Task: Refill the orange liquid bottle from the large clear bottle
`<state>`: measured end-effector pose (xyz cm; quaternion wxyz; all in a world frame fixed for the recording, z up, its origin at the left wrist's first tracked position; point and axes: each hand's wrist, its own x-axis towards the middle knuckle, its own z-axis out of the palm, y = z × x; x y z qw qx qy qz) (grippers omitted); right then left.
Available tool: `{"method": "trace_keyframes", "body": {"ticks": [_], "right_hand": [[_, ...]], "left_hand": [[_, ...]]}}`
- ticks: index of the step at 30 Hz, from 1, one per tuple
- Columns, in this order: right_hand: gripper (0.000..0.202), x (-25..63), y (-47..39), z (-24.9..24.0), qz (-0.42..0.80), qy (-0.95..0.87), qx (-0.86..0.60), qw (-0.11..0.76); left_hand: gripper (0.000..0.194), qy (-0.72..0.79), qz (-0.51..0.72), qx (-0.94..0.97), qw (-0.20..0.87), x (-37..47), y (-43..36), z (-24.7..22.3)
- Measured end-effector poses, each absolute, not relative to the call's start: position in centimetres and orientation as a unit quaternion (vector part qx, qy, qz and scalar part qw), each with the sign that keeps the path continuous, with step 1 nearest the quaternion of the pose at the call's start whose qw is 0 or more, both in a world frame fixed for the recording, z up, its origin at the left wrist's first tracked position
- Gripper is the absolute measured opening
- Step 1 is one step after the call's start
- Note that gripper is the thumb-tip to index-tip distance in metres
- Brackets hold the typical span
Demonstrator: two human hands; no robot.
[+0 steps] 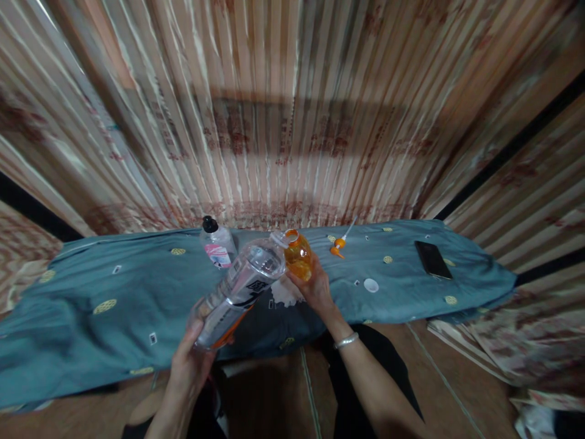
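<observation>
My left hand is wrapped round the base of a large clear plastic bottle with a printed label. The bottle tilts up to the right, and its mouth is close beside the neck of a small orange bottle; whether they touch I cannot tell. My right hand grips this orange bottle, which is open at the top. To the right, an orange pump top with a thin clear tube lies on the cloth. A clear bottle with a black cap and pink label stands behind the large bottle.
A blue-green patterned cloth covers the long surface before me. On it lie a white round lid-like piece and a dark phone at the right. Striped curtains hang close behind, with dark poles at both sides.
</observation>
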<state>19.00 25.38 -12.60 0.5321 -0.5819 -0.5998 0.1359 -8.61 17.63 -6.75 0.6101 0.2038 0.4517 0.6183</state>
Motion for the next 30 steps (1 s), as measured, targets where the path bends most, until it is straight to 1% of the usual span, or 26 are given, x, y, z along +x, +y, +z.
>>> {"method": "trace_keyframes", "body": {"ticks": [4, 9, 11, 15, 17, 25, 30], "right_hand": [[0.073, 19.1, 25.3, -12.4, 0.148, -0.596, -0.572, 0.544], [0.073, 19.4, 25.0, -12.1, 0.157, -0.605, -0.564, 0.539], [0.074, 19.4, 25.0, -12.1, 0.162, -0.603, -0.563, 0.542], [0.073, 19.4, 24.9, -12.3, 0.165, -0.606, -0.557, 0.544], [0.071, 19.3, 25.0, -12.5, 0.164, -0.608, -0.552, 0.546], [0.071, 18.4, 25.5, -12.3, 0.198, -0.572, -0.562, 0.564], [0.065, 17.7, 25.8, -11.5, 0.208, -0.571, -0.546, 0.577]], "left_hand": [[0.063, 0.447, 0.620, 0.216, 0.608, -9.1, 17.2, -7.5], [0.054, 0.455, 0.616, 0.241, 0.596, -8.9, 16.6, -7.8], [0.058, 0.464, 0.615, 0.240, 0.591, -8.8, 16.4, -7.6], [0.077, 0.479, 0.604, 0.255, 0.583, -8.7, 16.1, -7.0], [0.084, 0.480, 0.600, 0.269, 0.580, -8.6, 16.0, -6.6], [0.089, 0.482, 0.594, 0.306, 0.566, -8.7, 16.8, -5.7], [0.093, 0.479, 0.597, 0.325, 0.555, -9.5, 17.9, -4.2]]}}
